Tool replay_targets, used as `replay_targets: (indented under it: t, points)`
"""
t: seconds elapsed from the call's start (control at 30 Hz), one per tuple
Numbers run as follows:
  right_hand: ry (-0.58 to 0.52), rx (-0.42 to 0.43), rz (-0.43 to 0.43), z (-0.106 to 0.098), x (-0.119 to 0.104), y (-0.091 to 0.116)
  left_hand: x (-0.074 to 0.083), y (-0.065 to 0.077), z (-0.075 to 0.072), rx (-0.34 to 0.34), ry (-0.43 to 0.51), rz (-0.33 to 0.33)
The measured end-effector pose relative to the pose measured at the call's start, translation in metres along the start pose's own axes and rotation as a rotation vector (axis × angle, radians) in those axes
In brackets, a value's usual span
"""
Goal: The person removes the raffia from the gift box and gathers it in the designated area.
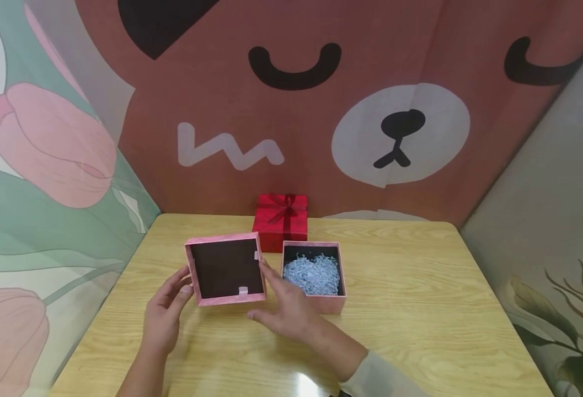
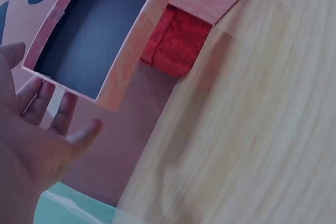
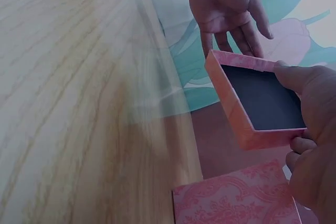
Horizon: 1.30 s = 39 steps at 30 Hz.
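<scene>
A pink box lid, dark inside with small pale tabs, is held above the table, its inside facing me. At its left side is my left hand; its fingers reach behind the rim and its thumb stands apart from it in the left wrist view. My right hand holds the lid at its right side. In the right wrist view, the thumb overlaps the lid and the other fingers bend beneath its edge. Right of the lid stands an open pink box with blue shredded paper inside.
A red gift box with a dark red bow stands at the back of the wooden table, close behind the pink box. Behind it rises a bear-printed wall. Flower-printed walls border the table on both sides.
</scene>
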State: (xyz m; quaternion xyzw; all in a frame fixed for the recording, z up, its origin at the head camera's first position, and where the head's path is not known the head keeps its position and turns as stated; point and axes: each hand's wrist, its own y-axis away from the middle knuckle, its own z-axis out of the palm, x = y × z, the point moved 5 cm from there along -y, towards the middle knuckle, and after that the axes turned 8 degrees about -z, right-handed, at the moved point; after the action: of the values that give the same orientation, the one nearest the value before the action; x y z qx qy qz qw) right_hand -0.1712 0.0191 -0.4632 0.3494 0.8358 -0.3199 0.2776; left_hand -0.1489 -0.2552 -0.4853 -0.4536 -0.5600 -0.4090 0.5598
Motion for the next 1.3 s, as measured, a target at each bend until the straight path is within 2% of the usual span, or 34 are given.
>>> replay_targets:
  t: [0.17, 0.37, 0.5, 0.6, 0.77, 1.03, 1.17, 1.3]
  points:
    - [-0.033, -0.043, -0.039, 0.01, -0.001, -0.003, -0.003, -0.002, -0.004, -0.087, 0.139, -0.008]
    - [0.021, -0.075, -0.07, 0.018, -0.001, -0.007, -0.004, -0.002, -0.008, -0.14, 0.16, -0.021]
    - [0.047, -0.063, -0.087, 0.021, -0.002, -0.009, -0.006, -0.003, -0.012, -0.142, 0.131, -0.045]
    - [0.049, -0.048, -0.08, 0.024, -0.003, -0.011, -0.006, -0.005, -0.016, -0.135, 0.074, -0.068]
    - [0.01, -0.034, -0.022, 0.031, -0.002, -0.011, -0.005, -0.005, -0.021, -0.135, 0.011, -0.078]
    - [-0.023, 0.017, -0.015, 0.041, 0.006, -0.014, -0.014, -0.009, -0.025, -0.221, -0.017, -0.095]
    - [-0.007, 0.046, -0.03, 0.044, 0.009, -0.018, -0.019, -0.011, -0.026, -0.254, -0.097, -0.125]
    - [0.004, 0.042, -0.006, 0.051, 0.013, -0.023, -0.022, -0.014, -0.028, -0.266, -0.175, -0.133]
